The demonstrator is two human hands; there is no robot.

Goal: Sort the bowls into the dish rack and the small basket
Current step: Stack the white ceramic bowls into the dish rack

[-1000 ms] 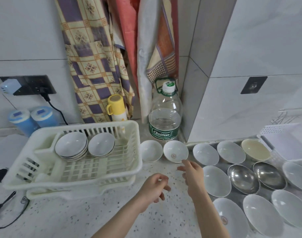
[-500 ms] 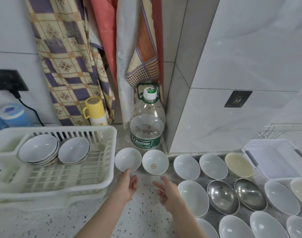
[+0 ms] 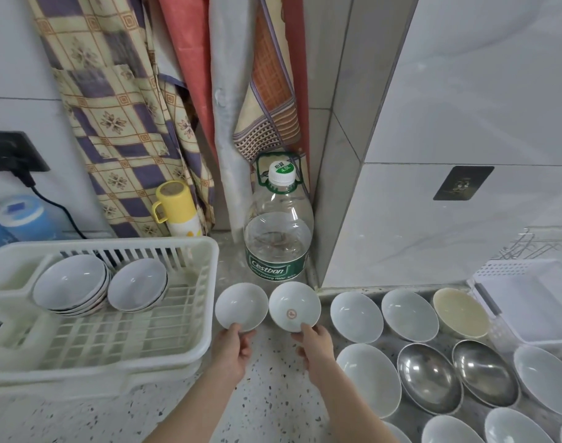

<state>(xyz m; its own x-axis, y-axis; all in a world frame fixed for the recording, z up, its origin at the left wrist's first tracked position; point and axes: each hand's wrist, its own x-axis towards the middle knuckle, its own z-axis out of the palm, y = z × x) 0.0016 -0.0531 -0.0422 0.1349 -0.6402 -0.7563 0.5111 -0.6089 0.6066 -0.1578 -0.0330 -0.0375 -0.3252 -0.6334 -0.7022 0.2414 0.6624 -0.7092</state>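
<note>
Two small white bowls sit on the speckled counter beside the cream dish rack (image 3: pixel 206 314). My left hand (image 3: pixel 231 350) pinches the near rim of the plain small bowl (image 3: pixel 241 305). My right hand (image 3: pixel 314 345) pinches the near rim of the small bowl with a red mark (image 3: pixel 294 303). Inside the rack lie a stack of white bowls (image 3: pixel 70 282) and another white bowl (image 3: pixel 137 282). The small white basket (image 3: pixel 529 298) stands at the right. Several larger white bowls, a cream bowl (image 3: pixel 460 311) and two steel bowls (image 3: pixel 428 377) lie at the right.
A large water bottle (image 3: pixel 278 235) stands just behind the two small bowls. A yellow flask (image 3: pixel 177 209) and hanging cloths are behind the rack. Blue containers (image 3: pixel 20 219) and a plugged cable are at the far left. A wall corner juts out right of the bottle.
Both hands moved forward to the two small bowls and took hold of their near rims. The camera view has shifted right and closer.
</note>
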